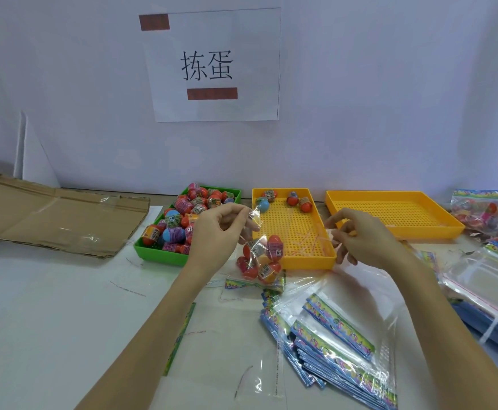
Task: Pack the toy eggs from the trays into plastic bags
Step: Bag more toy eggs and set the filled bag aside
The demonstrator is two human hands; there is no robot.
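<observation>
While the left hand (215, 232) pinches the top edge of a clear plastic bag (258, 261), the right hand (360, 238) pinches a thin strip, probably the peel-off tape of the bag mouth, though it is too fine to tell for sure. The bag hangs between the two hands, a little nearer the left one, and its lower end rests on the counter (64, 306). Inside it are several toy eggs (274, 247), mostly red and orange.

I judge the film to be very light, soft and slippery, so it is best held at the top edge, where the hands are now. The eggs look hard, smooth and light; they may roll out if the mouth tips down.

Beyond the left hand stands a green tray (153, 250) full of eggs. Between the hands and just behind the bag is a yellow tray (309, 261) with only four eggs at its far end. Beyond the right hand a second yellow tray (395, 229) holds no eggs. Below the right hand lies a pile of unused bags (330, 335), and filled bags (484, 214) lie further to its right.
</observation>
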